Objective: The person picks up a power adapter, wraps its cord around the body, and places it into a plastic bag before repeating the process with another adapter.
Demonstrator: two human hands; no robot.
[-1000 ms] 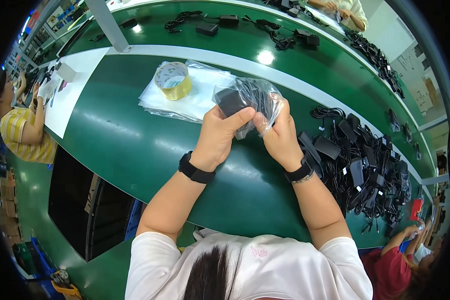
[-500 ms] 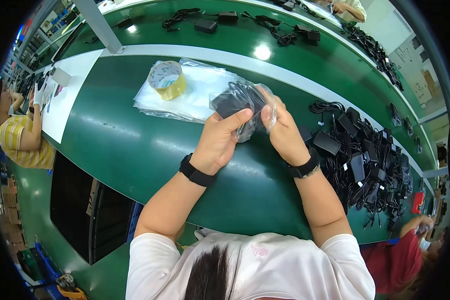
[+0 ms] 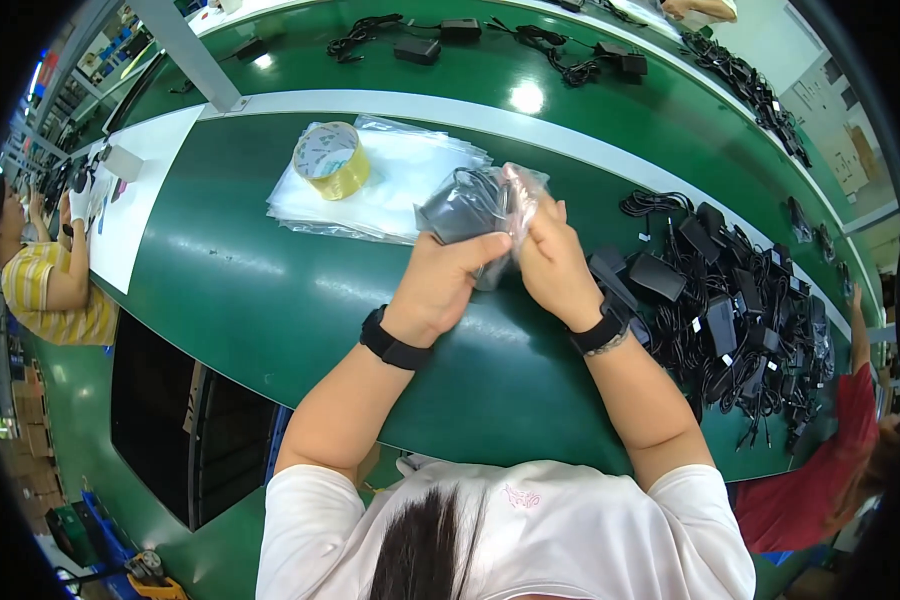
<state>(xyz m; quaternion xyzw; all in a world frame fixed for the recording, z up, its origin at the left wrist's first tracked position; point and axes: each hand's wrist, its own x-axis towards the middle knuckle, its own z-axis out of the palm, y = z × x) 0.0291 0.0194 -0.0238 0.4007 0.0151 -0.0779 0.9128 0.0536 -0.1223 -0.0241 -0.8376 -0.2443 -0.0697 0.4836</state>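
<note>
Between my hands, above the green table (image 3: pixel 270 300), is a black power adapter (image 3: pixel 460 212) with its cable bundled, inside a clear plastic bag. My left hand (image 3: pixel 438 280) grips the bagged adapter from the near left, thumb laid across it. With fingers closed on the gathered plastic at the right side, my right hand (image 3: pixel 555 255) holds the clear plastic bag (image 3: pixel 518 205). Just beyond lies a stack of flat clear bags (image 3: pixel 400 170), and a roll of yellowish tape (image 3: pixel 345 180) sits on its left part.
A large tangled pile of black adapters and cables (image 3: pixel 725 310) covers the table at right. Farther back, a raised white strip (image 3: pixel 390 103) borders another green surface with more adapters (image 3: pixel 417 50). A metal post (image 3: pixel 185 55) stands at left. Co-workers sit left (image 3: pixel 55 285) and right (image 3: pixel 820 480).
My right hand has drawn in toward the left, bunching the bag's plastic against the adapter. My left hand has barely moved. The co-worker in red at right has stretched an arm forward.
</note>
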